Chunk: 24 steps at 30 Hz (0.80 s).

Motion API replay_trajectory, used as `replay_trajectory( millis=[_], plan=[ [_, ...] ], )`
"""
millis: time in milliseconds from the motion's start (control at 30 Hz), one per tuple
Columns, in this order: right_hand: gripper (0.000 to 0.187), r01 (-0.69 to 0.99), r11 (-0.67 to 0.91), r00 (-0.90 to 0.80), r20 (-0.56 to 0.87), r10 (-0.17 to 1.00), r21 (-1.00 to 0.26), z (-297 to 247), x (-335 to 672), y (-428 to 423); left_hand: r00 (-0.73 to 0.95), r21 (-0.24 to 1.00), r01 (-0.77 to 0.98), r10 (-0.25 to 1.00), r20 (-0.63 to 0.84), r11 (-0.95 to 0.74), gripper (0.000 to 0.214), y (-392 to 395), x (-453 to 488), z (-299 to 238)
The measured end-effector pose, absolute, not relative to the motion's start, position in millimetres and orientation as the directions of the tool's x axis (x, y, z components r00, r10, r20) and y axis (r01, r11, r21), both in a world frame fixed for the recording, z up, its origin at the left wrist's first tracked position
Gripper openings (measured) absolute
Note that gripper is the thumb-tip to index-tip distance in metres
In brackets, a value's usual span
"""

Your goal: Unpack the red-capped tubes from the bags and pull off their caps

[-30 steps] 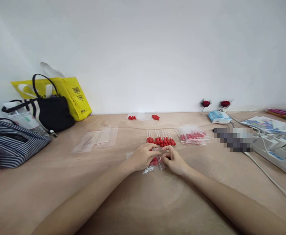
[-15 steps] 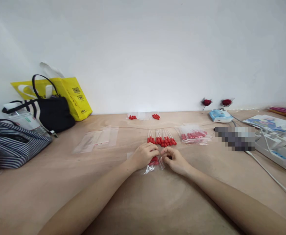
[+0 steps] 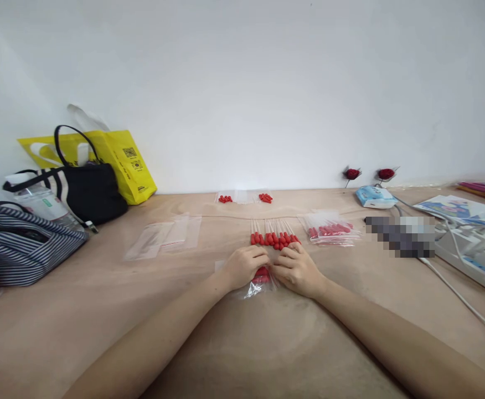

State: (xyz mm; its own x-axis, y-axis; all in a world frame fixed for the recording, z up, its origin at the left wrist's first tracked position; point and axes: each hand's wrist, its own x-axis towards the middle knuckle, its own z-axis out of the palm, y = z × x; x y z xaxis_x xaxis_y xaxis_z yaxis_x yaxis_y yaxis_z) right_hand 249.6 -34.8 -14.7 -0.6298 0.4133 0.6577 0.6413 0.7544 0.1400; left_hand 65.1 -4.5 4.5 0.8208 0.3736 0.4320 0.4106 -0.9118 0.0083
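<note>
A clear plastic bag with red-tipped pieces inside lies on the table under my fingers. My left hand is closed on the bag's upper left part. From the other side, my right hand is closed with its fingertips at the bag's right edge; the fingers hide the exact grip. Just beyond my hands, several white sticks with red tips lie in a row, tips toward me. To their right is a pile of clear bags holding more red-tipped sticks.
Flat clear bags lie on the table at left. Two small groups of red pieces rest by the wall. Handbags and a yellow bag stand far left. A blue packet, power strip and cable occupy the right.
My right hand has turned inward, and its fingers have closed down at the bag's right edge. My left hand has stayed nearly still on the bag.
</note>
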Motion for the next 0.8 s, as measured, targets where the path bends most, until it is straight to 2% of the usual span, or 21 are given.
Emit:
replay_trajectory(
  millis=[100, 200, 367, 567, 667, 800],
  plan=[
    [0.033, 0.63, 0.755, -0.683, 0.593, 0.426, 0.183, -11.9, 249.0, -34.8, 0.86, -0.091, 0.378, 0.313, 0.404, -0.921, 0.021, -2.5, 64.6, 4.8],
    [0.034, 0.623, 0.769, -0.689, 0.564, 0.455, 0.141, -9.0, 248.3, -35.6, 0.888, -0.175, 0.352, 0.269, 0.373, -0.919, 0.021, -0.9, 65.2, 6.3],
    [0.032, 0.581, 0.806, -0.714, 0.545, 0.44, 0.11, -5.9, 247.7, -33.2, 0.92, -0.221, 0.296, 0.214, 0.328, -0.929, 0.023, 0.0, 67.2, 8.9],
    [0.027, 0.57, 0.812, -0.726, 0.538, 0.428, 0.124, -7.9, 251.5, -28.5, 0.928, -0.194, 0.317, 0.261, 0.265, -0.929, 0.019, 1.8, 62.4, 15.1],
    [0.026, 0.586, 0.8, -0.729, 0.517, 0.448, 0.133, -7.4, 257.6, -28.3, 0.902, -0.127, 0.357, 0.306, 0.303, -0.926, 0.017, 4.6, 54.8, 21.6],
    [0.023, 0.605, 0.794, -0.719, 0.474, 0.509, 0.066, -4.7, 265.7, -30.1, 0.857, -0.008, 0.388, 0.358, 0.37, -0.922, 0.022, 8.5, 48.7, 22.6]
  ],
)
